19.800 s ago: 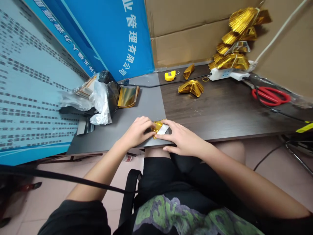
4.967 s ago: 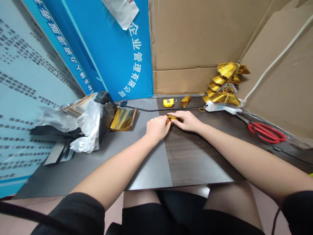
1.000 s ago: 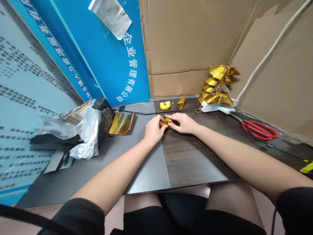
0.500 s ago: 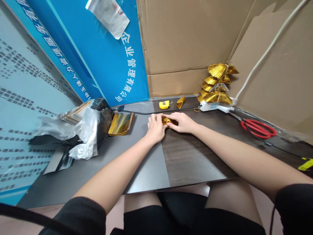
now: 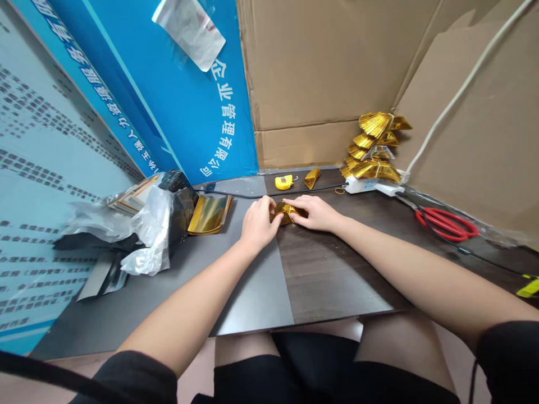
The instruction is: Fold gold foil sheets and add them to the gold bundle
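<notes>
A small bundle of folded gold foil paper, with a pale band round its middle, lies on the dark wood part of the table between my hands. My left hand grips its left end between thumb and fingers. At the other end, my right hand pinches the bundle, thumb on the near side and fingers on the far side. Parts of the bundle are hidden behind my fingers. Just beyond lie a yellow tape measure and a single folded gold piece.
Stacked, banded gold foil fans stand by a white power strip at the back right. Red-handled scissors lie further right. Gold foil sheets and a crumpled plastic bag are on the left. A black cable crosses the back.
My left hand has shifted left along the bundle, so more of the gold foil and its band shows. The right hand stays at its end, almost unmoved.
</notes>
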The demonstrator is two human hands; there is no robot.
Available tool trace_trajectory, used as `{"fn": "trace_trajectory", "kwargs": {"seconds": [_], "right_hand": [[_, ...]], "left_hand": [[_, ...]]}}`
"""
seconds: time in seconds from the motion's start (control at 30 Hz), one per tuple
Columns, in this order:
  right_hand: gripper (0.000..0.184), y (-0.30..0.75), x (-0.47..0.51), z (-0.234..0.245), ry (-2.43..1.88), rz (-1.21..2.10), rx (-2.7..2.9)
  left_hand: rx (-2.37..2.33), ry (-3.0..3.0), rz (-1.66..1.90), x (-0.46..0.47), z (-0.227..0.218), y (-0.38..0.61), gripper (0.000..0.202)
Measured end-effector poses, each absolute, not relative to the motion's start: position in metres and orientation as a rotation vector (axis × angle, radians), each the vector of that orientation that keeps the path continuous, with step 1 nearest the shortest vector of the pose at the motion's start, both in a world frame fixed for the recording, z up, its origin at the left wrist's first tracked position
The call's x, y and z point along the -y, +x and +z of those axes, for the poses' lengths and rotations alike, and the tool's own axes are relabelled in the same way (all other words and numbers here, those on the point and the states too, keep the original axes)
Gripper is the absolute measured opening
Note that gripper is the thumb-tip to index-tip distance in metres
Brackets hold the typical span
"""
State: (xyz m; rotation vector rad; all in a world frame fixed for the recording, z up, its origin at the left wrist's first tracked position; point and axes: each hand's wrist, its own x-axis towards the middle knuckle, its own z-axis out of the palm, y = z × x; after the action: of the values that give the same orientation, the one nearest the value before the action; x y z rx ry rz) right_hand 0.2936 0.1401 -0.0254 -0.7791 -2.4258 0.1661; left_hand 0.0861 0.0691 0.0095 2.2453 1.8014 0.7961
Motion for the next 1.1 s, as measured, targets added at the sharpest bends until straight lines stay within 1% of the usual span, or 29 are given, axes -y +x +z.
{"fn": "trace_trajectory", "kwargs": {"seconds": [0.07, 0.27, 0.47, 0.67, 1.1], "right_hand": [[0.050, 0.294, -0.141, -0.026, -0.785, 0.176, 2.422], [0.050, 0.294, -0.140, -0.026, -0.793, 0.169, 2.431], [0.051, 0.294, -0.139, -0.025, -0.792, 0.163, 2.434], [0.049, 0.294, -0.138, -0.024, -0.789, 0.165, 2.440], [0.050, 0.294, -0.140, -0.026, -0.738, 0.177, 2.415]], "left_hand": [[-1.781, 2.236, 0.800, -0.070, 0.011, 0.085, 0.008], [-1.741, 2.284, 0.805, -0.071, 0.011, 0.086, 0.015], [-1.750, 2.329, 0.705, -0.068, 0.011, 0.085, 0.016], [-1.800, 2.330, 0.687, -0.069, 0.007, 0.089, 0.008], [-1.850, 2.297, 0.742, -0.077, 0.000, 0.098, 0.013]]}}
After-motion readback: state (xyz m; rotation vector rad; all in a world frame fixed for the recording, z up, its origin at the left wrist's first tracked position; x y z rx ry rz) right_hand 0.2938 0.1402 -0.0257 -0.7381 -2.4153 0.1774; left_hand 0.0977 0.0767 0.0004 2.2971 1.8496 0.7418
